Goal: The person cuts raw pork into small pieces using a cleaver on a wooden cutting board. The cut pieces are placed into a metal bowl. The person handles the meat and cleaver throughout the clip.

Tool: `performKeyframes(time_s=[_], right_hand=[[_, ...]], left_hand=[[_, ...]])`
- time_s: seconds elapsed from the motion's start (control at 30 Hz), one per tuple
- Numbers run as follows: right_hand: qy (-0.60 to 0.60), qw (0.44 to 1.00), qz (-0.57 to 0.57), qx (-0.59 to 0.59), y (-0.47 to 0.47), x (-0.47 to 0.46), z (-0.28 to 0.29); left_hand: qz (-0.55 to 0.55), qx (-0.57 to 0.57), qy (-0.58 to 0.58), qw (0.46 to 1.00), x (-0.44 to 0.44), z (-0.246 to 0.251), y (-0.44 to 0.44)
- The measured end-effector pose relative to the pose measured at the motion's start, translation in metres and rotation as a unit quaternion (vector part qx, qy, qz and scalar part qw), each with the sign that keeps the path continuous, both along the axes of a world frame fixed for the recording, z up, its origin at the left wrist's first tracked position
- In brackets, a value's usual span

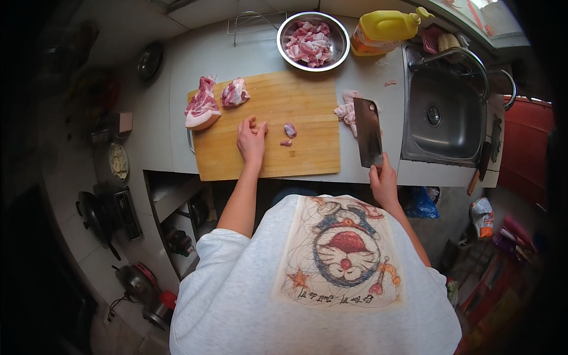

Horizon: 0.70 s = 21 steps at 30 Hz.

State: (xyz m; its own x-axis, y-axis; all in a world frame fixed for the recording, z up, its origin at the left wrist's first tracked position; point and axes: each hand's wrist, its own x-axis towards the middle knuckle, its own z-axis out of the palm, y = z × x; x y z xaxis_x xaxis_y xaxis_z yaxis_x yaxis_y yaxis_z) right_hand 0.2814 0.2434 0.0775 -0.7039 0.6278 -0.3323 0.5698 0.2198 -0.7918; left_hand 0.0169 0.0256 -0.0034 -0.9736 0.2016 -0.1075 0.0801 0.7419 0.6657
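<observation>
My right hand (384,184) grips the handle of a cleaver (368,133), its broad blade over the counter right of the wooden cutting board (310,155) and beside pale fatty trimmings (349,108). Over the board's middle is my left hand (251,140), fingers curled; whether anything lies under them is hidden. Just right of it lie a small meat chunk (290,130) and a smaller scrap (286,143). A large piece of raw meat with a rind (203,106) rests at the board's left edge, next to another meat piece (235,92).
Behind the board stands a steel bowl (344,44) of cut meat, beside a yellow jug (386,33). A wire rack (235,31) is at the back. To the right is a steel sink (443,120) with a faucet (481,66); another knife (480,168) lies at its right edge.
</observation>
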Motion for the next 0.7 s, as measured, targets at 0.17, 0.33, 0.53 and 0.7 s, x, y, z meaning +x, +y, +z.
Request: performKeyframes(time_s=[0.17,0.33,0.53,0.7], right_hand=[[-0.015,0.993,0.119,-0.001,-0.017,-0.028,0.000],[-0.020,0.971,0.237,0.032,-0.055,-0.058,-0.013],[-0.056,0.949,0.297,0.089,-0.100,-0.092,-0.024],[-0.083,0.953,0.275,0.097,-0.119,-0.105,-0.026]], left_hand=[[-0.035,-0.014,-0.072,0.997,-0.007,-0.022,-0.019],[0.117,0.236,-0.192,0.945,0.012,-0.030,-0.033],[0.137,0.251,-0.233,0.929,0.012,-0.026,-0.035],[0.012,0.054,-0.012,0.998,0.000,-0.020,-0.031]])
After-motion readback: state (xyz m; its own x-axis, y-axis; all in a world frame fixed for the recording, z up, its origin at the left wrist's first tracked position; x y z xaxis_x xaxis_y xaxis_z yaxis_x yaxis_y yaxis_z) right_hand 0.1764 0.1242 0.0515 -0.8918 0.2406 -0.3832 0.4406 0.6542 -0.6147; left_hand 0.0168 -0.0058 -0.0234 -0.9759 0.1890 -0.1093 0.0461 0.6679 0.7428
